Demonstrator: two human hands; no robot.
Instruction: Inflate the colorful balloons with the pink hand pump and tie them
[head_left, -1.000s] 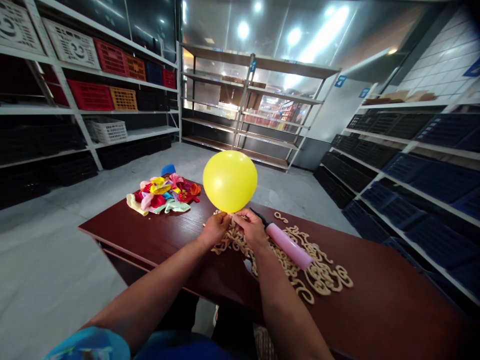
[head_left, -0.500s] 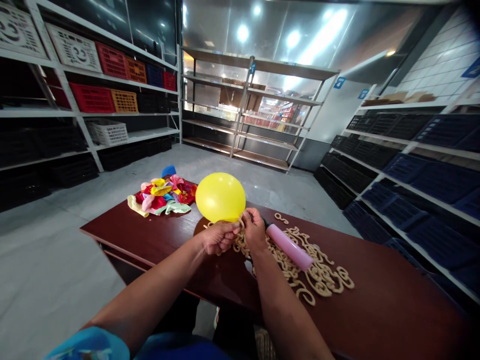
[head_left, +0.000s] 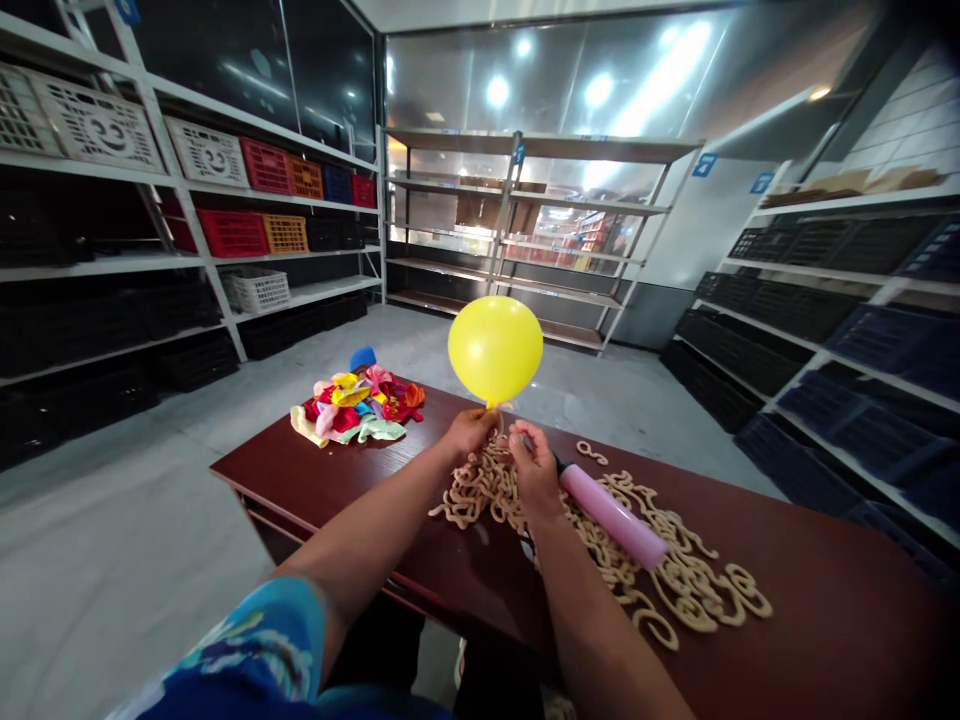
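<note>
A blown-up yellow balloon (head_left: 495, 348) stands upright above a dark red-brown table (head_left: 337, 480). My left hand (head_left: 470, 431) is closed, pinching the balloon's neck from below. My right hand (head_left: 534, 468) is closed beside it, fingers at the neck's end, close to the black nozzle of a pink hand pump (head_left: 611, 514) that lies on the table. A heap of beige curly clips (head_left: 660, 575) spreads under and around both hands and the pump.
A pile of limp balloons in many colours (head_left: 360, 405) lies at the table's far left corner. Metal shelves with crates line the left wall (head_left: 232, 230), the back (head_left: 525, 230) and the right wall (head_left: 825, 300). Grey floor surrounds the table.
The balloon dipped low toward the table half a second ago and now stands higher again. The view has shifted left, so the hands and table sit further right.
</note>
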